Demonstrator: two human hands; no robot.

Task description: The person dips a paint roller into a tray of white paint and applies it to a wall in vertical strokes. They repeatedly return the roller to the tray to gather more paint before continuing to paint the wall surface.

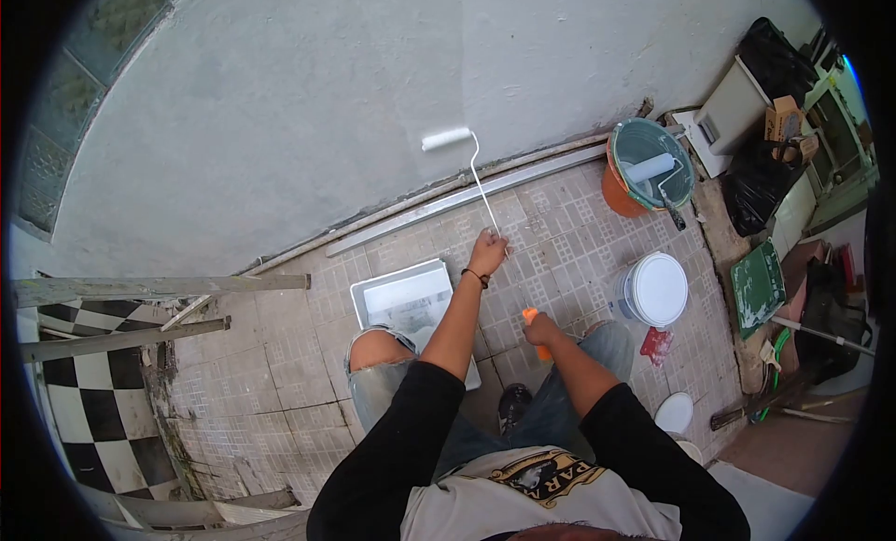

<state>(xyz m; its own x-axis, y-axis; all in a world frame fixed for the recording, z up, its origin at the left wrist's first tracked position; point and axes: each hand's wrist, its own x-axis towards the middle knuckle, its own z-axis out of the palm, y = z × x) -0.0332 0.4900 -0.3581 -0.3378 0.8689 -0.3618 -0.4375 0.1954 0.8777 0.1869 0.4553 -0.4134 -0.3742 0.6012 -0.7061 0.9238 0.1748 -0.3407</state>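
A paint roller [448, 139] with a white sleeve and bent white wire frame reaches up to the grey wall, its sleeve overlapping the wall in this view. My left hand [488, 252] is closed around the lower wire. Lower down and roughly in line with the wire, my right hand [540, 330] grips the orange handle [529, 314], which sticks out on both sides of the fist. A white paint tray [359, 303] lies on the floor between my left leg and the wall, partly covered by my left forearm and knee.
An orange bucket [618, 188] with a second roller [651, 168] inside stands by the wall. Nearer are a white lidded pail [657, 289], a red scraper-like piece [657, 346] and a white lid [674, 413]. Wooden bars [159, 287] jut in from the left. A metal strip [448, 205] runs along the wall base.
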